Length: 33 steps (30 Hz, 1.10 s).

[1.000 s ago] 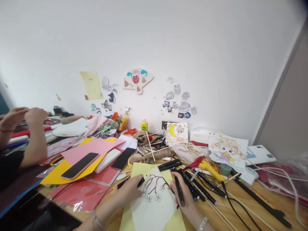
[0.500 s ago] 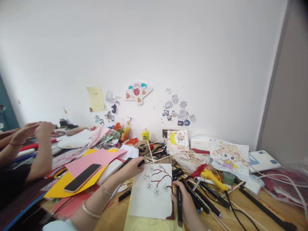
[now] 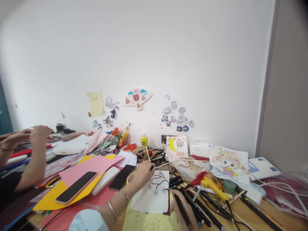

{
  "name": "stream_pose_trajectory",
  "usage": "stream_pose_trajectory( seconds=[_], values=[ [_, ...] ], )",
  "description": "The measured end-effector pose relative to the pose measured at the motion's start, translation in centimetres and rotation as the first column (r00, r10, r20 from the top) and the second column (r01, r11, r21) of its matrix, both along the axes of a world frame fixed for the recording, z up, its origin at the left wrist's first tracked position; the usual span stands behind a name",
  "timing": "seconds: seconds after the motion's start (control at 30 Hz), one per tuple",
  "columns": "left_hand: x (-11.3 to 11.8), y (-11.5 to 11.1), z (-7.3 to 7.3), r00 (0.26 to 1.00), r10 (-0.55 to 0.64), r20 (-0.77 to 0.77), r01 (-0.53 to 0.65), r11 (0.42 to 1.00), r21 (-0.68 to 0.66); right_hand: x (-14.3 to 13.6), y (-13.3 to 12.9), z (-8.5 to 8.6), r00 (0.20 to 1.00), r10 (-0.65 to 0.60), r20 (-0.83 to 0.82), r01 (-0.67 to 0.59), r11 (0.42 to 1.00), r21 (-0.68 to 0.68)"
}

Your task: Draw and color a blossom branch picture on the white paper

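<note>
A white sheet (image 3: 148, 205) carries a drawing of a dark red branch with outlined blossoms. My left hand (image 3: 143, 175) is over its upper left corner, fingers closed on a small black piece, perhaps a marker or its cap; only its end shows. At the sheet's right edge, my right hand (image 3: 181, 207) is closed around a black marker (image 3: 182, 210), held slanting, its lower end towards me. Under the sheet lies pale yellow paper (image 3: 144, 223) with faint lines.
Several black markers (image 3: 196, 203) and a yellow glue gun (image 3: 215, 187) lie to the right. Left are a black phone (image 3: 122, 177), another phone (image 3: 76, 187) on pink paper (image 3: 101, 165), and a co-worker's hands (image 3: 39, 133). Thin sticks, twine (image 3: 141, 153) and a drawing (image 3: 228, 166) lie behind.
My left hand has moved right and now covers the sheet's upper left corner and some blossoms. My right hand has tilted the marker more. The view has shifted slightly.
</note>
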<state>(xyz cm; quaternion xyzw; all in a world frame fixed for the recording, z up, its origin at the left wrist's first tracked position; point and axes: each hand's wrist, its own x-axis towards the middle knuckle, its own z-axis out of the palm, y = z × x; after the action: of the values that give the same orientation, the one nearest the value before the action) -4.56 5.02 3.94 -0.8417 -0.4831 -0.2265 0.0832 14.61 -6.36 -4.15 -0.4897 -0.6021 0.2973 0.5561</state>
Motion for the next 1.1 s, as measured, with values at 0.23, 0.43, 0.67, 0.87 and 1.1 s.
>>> stream_pose_trajectory(
  seconds=[0.23,0.43,0.67,0.87,1.1],
  values=[
    [3.8,-6.4,-3.1,0.985,-0.168,0.035,0.172,0.962,-0.211,1.2,-0.7,1.6,0.979,0.000,-0.205,0.008,0.999,0.038],
    [4.3,-6.9,-3.0,0.971,-0.220,0.089,0.235,0.942,-0.240,1.2,-0.9,1.5,0.982,0.035,-0.185,-0.027,0.999,0.048],
    [5.6,-9.7,-2.4,0.878,-0.389,0.277,0.465,0.830,-0.307,0.8,-0.8,0.0,0.989,0.072,-0.133,-0.071,0.997,0.012],
    [5.7,-12.0,-4.2,0.843,-0.291,0.453,0.455,0.836,-0.308,1.0,-1.2,0.7,0.985,0.148,-0.089,-0.155,0.985,-0.079],
    [3.9,-12.9,-7.2,0.913,-0.270,0.306,0.384,0.824,-0.416,6.4,-3.2,3.2,0.937,0.133,-0.322,-0.161,0.985,-0.061]
  ],
)
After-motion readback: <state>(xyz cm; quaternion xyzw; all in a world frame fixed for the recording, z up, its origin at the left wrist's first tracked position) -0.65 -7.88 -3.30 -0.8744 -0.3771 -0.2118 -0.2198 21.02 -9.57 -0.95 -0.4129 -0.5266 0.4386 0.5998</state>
